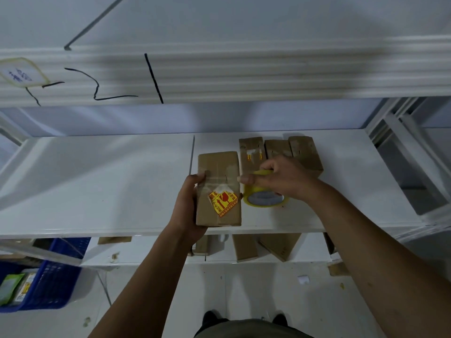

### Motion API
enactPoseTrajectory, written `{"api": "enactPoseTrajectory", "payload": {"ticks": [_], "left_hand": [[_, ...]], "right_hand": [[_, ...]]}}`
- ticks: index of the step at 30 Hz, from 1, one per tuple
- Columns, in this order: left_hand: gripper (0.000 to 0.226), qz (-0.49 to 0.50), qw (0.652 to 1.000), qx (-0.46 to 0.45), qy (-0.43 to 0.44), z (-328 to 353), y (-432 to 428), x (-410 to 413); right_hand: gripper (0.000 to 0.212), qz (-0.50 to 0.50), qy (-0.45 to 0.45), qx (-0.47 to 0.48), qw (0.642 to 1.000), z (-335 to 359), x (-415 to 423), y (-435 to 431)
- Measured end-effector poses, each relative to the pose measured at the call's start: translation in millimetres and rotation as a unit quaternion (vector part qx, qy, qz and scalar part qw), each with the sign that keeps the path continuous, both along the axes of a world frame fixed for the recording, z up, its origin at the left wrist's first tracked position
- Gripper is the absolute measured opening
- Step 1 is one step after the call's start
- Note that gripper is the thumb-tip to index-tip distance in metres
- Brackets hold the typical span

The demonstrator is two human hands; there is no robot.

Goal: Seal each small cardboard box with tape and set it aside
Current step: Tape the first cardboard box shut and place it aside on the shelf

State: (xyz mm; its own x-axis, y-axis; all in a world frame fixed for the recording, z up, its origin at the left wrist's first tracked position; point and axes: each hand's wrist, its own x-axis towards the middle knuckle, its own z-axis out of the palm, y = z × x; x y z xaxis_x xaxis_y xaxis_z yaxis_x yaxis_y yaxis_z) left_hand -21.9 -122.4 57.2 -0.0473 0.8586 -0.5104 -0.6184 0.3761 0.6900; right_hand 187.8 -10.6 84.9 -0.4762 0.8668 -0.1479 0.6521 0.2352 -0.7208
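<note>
1. Nearest the camera, two bare forearms reach forward from the bottom edge, over a pair of dark shoes (211, 317) on the pale floor, toward the white shelf (97, 181).
2. The cardboard box (218, 189) lies flat at the front edge of the shelf and bears a yellow and red sticker (223, 200) on its top face.
3. The left hand (188, 208) grips the box's left side, thumb curled over the top edge, fingers hidden beneath.
4. The right hand (278, 176) sits just right of the box, closed around a yellow tape roll (264, 193) standing on the shelf and touching the box's right side.
5. Behind the box, three more small boxes (302, 152) stand in a row.
6. Below and left of the box, a blue crate (48, 284) rests on the floor.
</note>
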Motion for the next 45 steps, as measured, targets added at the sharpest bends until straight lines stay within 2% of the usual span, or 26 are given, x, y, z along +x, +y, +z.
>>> {"api": "enactPoseTrajectory", "payload": {"ticks": [6,8,10,12,15,17,19,21,23,25,27,28,31,34,35,38,42,45], "left_hand": [[0.051,-0.06,0.997,0.006,0.045,-5.4,0.2,-7.1],[0.051,-0.042,0.999,0.001,0.024,-8.5,0.0,-13.7],[0.051,-0.025,1.0,0.007,0.003,-12.9,-1.3,-25.1],[0.046,-0.025,0.999,0.02,-0.008,-15.4,-4.9,-33.4],[0.041,-0.022,0.998,0.034,-0.043,-20.1,-9.6,-29.6],[0.049,-0.023,0.996,0.041,-0.071,-27.3,-8.9,-21.4],[0.055,-0.021,0.995,0.037,-0.092,-35.0,-6.6,-17.7],[0.053,-0.025,0.996,0.029,-0.075,-40.5,-2.1,-23.0],[0.053,-0.039,0.999,0.011,-0.009,-42.4,3.2,-31.9],[0.051,-0.049,0.997,-0.011,0.053,-48.8,11.5,-41.1],[0.051,-0.045,0.995,-0.02,0.088,-53.7,19.2,-46.3],[0.05,-0.04,0.994,-0.02,0.099,-57.5,23.0,-48.6],[0.045,-0.007,0.988,-0.033,0.151,-70.4,31.2,-55.7],[0.041,0.028,0.977,-0.049,0.206,-86.8,36.9,-58.6],[0.038,0.033,0.971,-0.052,0.231,-90.8,38.6,-56.8],[0.027,0.045,0.958,-0.047,0.278,-98.6,43.7,-46.9],[0.026,0.063,0.956,-0.048,0.282,-106.6,51.2,-36.3],[0.022,0.067,0.953,-0.044,0.291,-110.8,53.6,-30.3]], "right_hand": [[0.067,0.011,0.0,-0.008,1.0,-5.9,-0.3,-2.5],[0.06,0.022,0.069,-0.073,0.995,-7.9,6.2,-3.3],[0.038,0.01,0.183,-0.155,0.971,-12.3,15.0,-3.9],[0.032,0.016,0.225,-0.192,0.955,-17.4,19.9,-4.4],[0.064,0.025,0.112,-0.133,0.984,-33.8,14.6,-2.1],[0.074,-0.015,0.038,-0.098,0.994,-38.8,7.6,-0.4],[0.081,-0.026,0.034,-0.09,0.995,-43.2,4.5,1.7],[0.072,-0.018,0.065,-0.076,0.995,-45.2,5.6,3.2],[0.064,-0.006,0.061,-0.071,0.996,-49.0,11.9,6.1],[0.05,0.011,0.015,-0.073,0.997,-53.1,15.0,6.8],[0.024,0.028,-0.035,-0.061,0.997,-60.8,10.1,3.9],[0.018,0.029,-0.05,-0.043,0.997,-64.9,5.0,1.1],[0.021,0.018,-0.094,0.04,0.995,-78.2,-13.2,-8.4],[0.02,0.025,-0.138,0.166,0.976,-100.6,-24.5,-12.0],[0.025,0.03,-0.153,0.189,0.969,-108.7,-27.7,-12.1],[0.033,0.032,-0.18,0.223,0.958,-130.5,-33.1,-14.4],[0.032,0.024,-0.204,0.218,0.954,-152.6,-35.0,-12.1],[0.032,0.01,-0.141,0.194,0.971,-158.1,-32.8,-9.3]]}}
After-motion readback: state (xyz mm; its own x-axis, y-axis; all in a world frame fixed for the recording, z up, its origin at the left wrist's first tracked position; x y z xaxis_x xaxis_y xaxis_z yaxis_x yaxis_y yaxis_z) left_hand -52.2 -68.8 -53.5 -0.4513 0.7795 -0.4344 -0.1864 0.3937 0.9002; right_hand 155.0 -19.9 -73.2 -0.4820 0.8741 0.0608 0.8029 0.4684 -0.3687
